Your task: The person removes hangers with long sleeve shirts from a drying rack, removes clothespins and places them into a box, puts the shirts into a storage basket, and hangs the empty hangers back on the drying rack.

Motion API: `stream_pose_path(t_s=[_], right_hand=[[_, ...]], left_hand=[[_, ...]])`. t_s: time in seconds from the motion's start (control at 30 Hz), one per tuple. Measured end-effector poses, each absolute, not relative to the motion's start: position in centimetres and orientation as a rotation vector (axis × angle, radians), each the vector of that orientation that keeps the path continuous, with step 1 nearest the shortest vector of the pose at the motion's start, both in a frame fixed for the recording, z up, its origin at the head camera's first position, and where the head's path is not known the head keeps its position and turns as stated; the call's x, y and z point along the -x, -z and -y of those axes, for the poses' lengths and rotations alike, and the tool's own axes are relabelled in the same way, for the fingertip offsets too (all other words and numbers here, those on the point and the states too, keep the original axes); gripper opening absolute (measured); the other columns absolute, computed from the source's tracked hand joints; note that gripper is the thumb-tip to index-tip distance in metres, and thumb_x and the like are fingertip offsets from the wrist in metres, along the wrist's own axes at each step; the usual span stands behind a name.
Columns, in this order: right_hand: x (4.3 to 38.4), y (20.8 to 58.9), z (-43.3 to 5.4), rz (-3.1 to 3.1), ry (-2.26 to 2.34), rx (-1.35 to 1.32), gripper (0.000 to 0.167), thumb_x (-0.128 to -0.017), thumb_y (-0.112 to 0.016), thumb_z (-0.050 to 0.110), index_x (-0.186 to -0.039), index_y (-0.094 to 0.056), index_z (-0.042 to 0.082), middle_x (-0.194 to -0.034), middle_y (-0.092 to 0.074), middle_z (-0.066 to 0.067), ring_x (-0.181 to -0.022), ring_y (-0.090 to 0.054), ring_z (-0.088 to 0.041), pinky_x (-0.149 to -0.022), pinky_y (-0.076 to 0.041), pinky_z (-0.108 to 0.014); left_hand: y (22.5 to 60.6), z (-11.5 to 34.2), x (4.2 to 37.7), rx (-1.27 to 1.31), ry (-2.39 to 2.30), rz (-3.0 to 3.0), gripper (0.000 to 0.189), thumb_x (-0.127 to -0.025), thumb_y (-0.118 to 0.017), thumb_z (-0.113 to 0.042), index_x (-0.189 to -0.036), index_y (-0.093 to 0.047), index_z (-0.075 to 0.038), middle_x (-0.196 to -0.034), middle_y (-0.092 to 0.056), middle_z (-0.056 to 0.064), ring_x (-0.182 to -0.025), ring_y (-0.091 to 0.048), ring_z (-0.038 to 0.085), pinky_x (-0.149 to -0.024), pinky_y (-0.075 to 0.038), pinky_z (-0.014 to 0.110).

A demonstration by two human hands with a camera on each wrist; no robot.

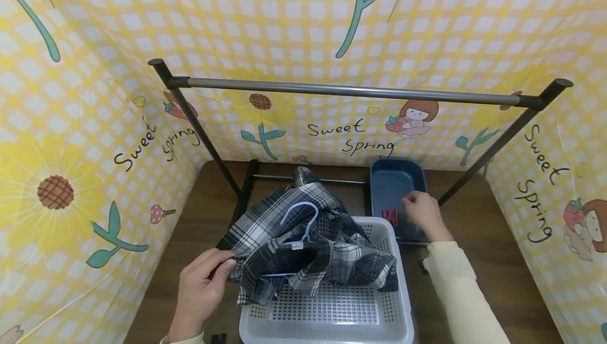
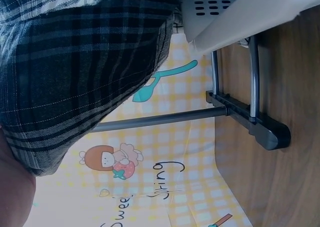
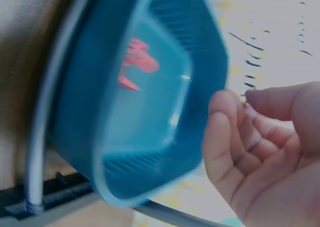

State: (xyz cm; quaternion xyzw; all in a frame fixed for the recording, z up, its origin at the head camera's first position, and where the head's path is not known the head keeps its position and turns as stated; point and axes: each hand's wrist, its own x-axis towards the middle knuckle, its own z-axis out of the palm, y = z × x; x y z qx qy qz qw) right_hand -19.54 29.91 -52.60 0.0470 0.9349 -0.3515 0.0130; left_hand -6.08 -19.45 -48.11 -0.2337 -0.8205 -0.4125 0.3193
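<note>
A black, grey and white plaid shirt (image 1: pixel 332 259) lies bunched over a basket in the head view, with a light-blue hanger (image 1: pixel 309 212) inside its collar. My left hand (image 1: pixel 204 283) pinches the shirt's left side between thumb and fingers; cloth fills much of the left wrist view. My right hand (image 1: pixel 423 215) is over the right side of a blue tray (image 1: pixel 390 180), its fingers loosely curled and nothing visible in them. Red clothespins (image 3: pixel 137 62) lie on the tray's floor, apart from that hand. The shirt hides most of the hanger's body.
Under the shirt stands a grey perforated basket (image 1: pixel 327 328). A metal clothes rack (image 1: pixel 332 90) spans the back of the brown table (image 1: pixel 502 259), its bar bare and its legs on both sides. Yellow checked cloth (image 1: pixel 265 28) walls in the table.
</note>
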Motion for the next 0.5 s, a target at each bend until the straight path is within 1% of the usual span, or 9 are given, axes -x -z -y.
stream_pose_path(t_s=[0.13, 0.37, 0.43, 0.5], right_hand=[[17.8, 50.9, -30.1, -2.880, 1.253, -0.027, 0.023, -0.105, -0.055, 0.018, -0.102, -0.067, -0.001, -0.076, -0.063, -0.008, -0.066, -0.064, -0.020, -0.060, -0.052, -0.036], [13.4, 48.1, -28.6, -2.788, 1.420, 0.239, 0.018, -0.105, -0.058, 0.024, -0.103, -0.068, 0.008, -0.084, -0.065, -0.006, -0.076, -0.064, -0.026, -0.068, -0.054, -0.035], [12.0, 47.3, -28.0, -2.773, 1.454, 0.341, 0.016, -0.104, -0.060, 0.023, -0.104, -0.070, 0.011, -0.089, -0.068, -0.005, -0.081, -0.065, -0.024, -0.072, -0.055, -0.033], [10.8, 46.6, -27.4, -2.754, 1.502, 0.462, 0.013, -0.104, -0.060, 0.017, -0.105, -0.071, 0.012, -0.096, -0.070, -0.004, -0.087, -0.066, -0.022, -0.076, -0.055, -0.031]], left_hand=[[48.1, 19.4, 6.1, 0.614, 1.102, 2.146, 0.016, -0.081, -0.077, 0.005, -0.092, -0.074, -0.006, -0.081, -0.066, 0.001, -0.067, -0.053, 0.007, -0.060, -0.043, 0.021], [48.1, 19.3, 6.3, 0.604, 1.105, 2.126, 0.022, -0.076, -0.077, 0.013, -0.090, -0.073, -0.003, -0.081, -0.065, 0.002, -0.065, -0.050, 0.005, -0.059, -0.042, 0.021], [48.1, 19.2, 6.3, 0.600, 1.098, 2.120, 0.023, -0.075, -0.077, 0.014, -0.090, -0.072, -0.002, -0.081, -0.065, 0.002, -0.065, -0.050, 0.005, -0.059, -0.042, 0.021], [48.0, 19.1, 6.3, 0.596, 1.100, 2.115, 0.024, -0.074, -0.076, 0.016, -0.089, -0.072, -0.002, -0.080, -0.065, 0.002, -0.064, -0.050, 0.005, -0.058, -0.041, 0.020]])
